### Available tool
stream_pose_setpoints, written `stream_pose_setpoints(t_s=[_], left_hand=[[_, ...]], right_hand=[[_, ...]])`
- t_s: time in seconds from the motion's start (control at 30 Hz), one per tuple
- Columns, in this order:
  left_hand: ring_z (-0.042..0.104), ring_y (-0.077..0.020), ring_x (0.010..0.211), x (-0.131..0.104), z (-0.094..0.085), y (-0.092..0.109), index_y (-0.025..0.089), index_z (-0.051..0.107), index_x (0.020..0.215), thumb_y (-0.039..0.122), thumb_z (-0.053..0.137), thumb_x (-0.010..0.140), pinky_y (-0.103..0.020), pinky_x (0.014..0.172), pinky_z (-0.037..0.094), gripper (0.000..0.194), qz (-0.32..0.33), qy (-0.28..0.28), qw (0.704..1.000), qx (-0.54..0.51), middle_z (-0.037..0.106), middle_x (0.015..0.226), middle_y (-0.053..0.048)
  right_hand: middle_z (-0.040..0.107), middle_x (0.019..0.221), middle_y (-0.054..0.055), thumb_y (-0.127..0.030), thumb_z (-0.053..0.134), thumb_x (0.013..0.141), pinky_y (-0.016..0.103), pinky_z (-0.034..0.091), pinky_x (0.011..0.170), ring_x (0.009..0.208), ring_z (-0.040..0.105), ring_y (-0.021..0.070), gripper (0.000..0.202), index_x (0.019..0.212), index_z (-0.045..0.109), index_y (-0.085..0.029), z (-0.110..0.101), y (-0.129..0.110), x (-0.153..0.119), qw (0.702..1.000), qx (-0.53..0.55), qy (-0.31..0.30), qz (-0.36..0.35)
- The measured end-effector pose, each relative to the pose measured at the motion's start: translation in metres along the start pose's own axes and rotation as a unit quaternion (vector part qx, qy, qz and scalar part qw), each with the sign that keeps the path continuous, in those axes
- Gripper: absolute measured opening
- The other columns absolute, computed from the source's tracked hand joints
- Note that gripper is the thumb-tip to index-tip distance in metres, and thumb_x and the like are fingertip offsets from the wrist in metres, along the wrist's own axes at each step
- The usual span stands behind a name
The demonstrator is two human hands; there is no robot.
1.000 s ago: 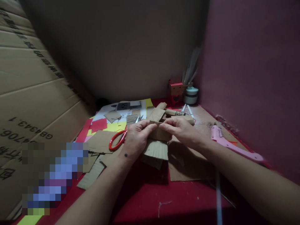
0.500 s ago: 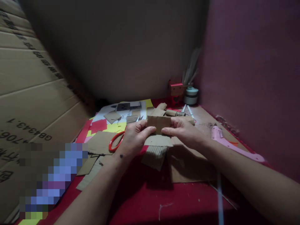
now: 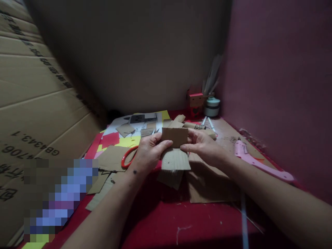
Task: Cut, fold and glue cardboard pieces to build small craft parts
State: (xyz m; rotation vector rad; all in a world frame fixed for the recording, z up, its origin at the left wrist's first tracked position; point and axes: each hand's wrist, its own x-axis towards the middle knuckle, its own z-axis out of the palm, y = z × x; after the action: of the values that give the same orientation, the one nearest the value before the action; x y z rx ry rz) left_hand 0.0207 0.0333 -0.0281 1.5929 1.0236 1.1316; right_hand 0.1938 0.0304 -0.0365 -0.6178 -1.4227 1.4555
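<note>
Between my two hands a small brown cardboard piece (image 3: 174, 137) is held up in the head view. My left hand (image 3: 151, 148) grips its left edge, thumb on the near face. At its right edge my right hand (image 3: 201, 142) pinches it the same way, with the fingertips partly hidden behind. A paler cardboard flap (image 3: 176, 159) hangs just below it; whether the two are joined I cannot tell. Scissors with red handles (image 3: 126, 157) lie beside my left wrist. Under my right forearm rests a larger flat cardboard sheet (image 3: 207, 186).
A pink glue gun (image 3: 252, 159) lies at the right. Colored paper (image 3: 110, 139) and cardboard scraps (image 3: 110, 157) spread at the left. A small cardboard figure (image 3: 196, 105) and a light-blue pot (image 3: 212, 106) stand at the back. A big cardboard box (image 3: 38, 93) rises on the left.
The pale flap beneath the held cardboard has swung further down and shows more of its face, covering more of the corrugated scrap. Both hands keep their grip.
</note>
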Motion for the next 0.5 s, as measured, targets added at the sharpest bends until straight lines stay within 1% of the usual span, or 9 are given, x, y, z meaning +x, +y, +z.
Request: stream_pose_setpoints(t_s=[0.13, 0.2, 0.27, 0.37, 0.43, 0.5], left_hand=[[0.055, -0.0106, 0.057, 0.0006, -0.0006, 0.0008, 0.013, 0.066, 0.079, 0.025, 0.068, 0.067, -0.023, 0.054, 0.045, 0.017, -0.024, 0.009, 1.0, -0.01, 0.064, 0.066, 0.0], [0.056, -0.0103, 0.057, 0.0007, -0.0016, 0.0015, 0.013, 0.066, 0.079, 0.024, 0.069, 0.067, -0.022, 0.053, 0.045, 0.017, -0.027, 0.018, 0.999, -0.015, 0.064, 0.065, 0.0], [0.057, -0.0105, 0.058, 0.0008, -0.0026, 0.0019, 0.013, 0.067, 0.079, 0.024, 0.07, 0.066, -0.022, 0.054, 0.046, 0.017, -0.03, 0.025, 0.999, -0.026, 0.065, 0.066, 0.0], [0.059, -0.011, 0.06, 0.001, -0.0034, 0.0027, 0.013, 0.068, 0.079, 0.022, 0.071, 0.065, -0.022, 0.057, 0.048, 0.017, -0.033, 0.026, 0.998, -0.04, 0.067, 0.069, 0.0], [0.06, -0.0112, 0.061, 0.0007, -0.0035, 0.0038, 0.013, 0.068, 0.079, 0.021, 0.071, 0.065, -0.022, 0.057, 0.048, 0.017, -0.039, 0.013, 0.998, -0.049, 0.068, 0.069, 0.0], [0.06, -0.0117, 0.061, 0.0001, -0.0034, 0.0055, 0.013, 0.068, 0.08, 0.021, 0.071, 0.066, -0.022, 0.057, 0.049, 0.017, -0.049, -0.003, 0.997, -0.056, 0.069, 0.069, -0.001]], right_hand=[[0.065, 0.082, 0.002, -0.002, 0.054, 0.057, 0.029, 0.046, 0.066, 0.072, 0.059, 0.0155, 0.048, 0.101, 0.059, -0.02, -0.002, 0.0003, -0.0004, 0.999, 0.025, -0.009, 0.019], [0.064, 0.079, 0.003, -0.001, 0.051, 0.054, 0.029, 0.044, 0.06, 0.067, 0.057, 0.0154, 0.05, 0.1, 0.06, -0.018, -0.0026, -0.0002, -0.0011, 0.998, 0.037, -0.009, 0.041], [0.063, 0.076, 0.003, -0.002, 0.05, 0.053, 0.029, 0.043, 0.057, 0.062, 0.056, 0.0148, 0.048, 0.097, 0.061, -0.016, -0.0029, -0.0008, -0.0019, 0.997, 0.042, 0.0, 0.058], [0.06, 0.071, 0.003, -0.008, 0.055, 0.06, 0.027, 0.043, 0.055, 0.059, 0.053, 0.0125, 0.034, 0.092, 0.062, -0.015, -0.003, -0.0015, -0.0025, 0.997, 0.046, 0.026, 0.061], [0.058, 0.075, 0.001, -0.013, 0.06, 0.065, 0.024, 0.043, 0.053, 0.059, 0.052, 0.0104, 0.026, 0.09, 0.062, -0.017, -0.0027, -0.0013, -0.0025, 0.997, 0.048, 0.043, 0.048], [0.059, 0.081, 0.0, -0.018, 0.066, 0.067, 0.021, 0.042, 0.051, 0.061, 0.052, 0.0091, 0.025, 0.091, 0.061, -0.02, -0.0019, 0.0, -0.0023, 0.997, 0.053, 0.044, 0.035]])
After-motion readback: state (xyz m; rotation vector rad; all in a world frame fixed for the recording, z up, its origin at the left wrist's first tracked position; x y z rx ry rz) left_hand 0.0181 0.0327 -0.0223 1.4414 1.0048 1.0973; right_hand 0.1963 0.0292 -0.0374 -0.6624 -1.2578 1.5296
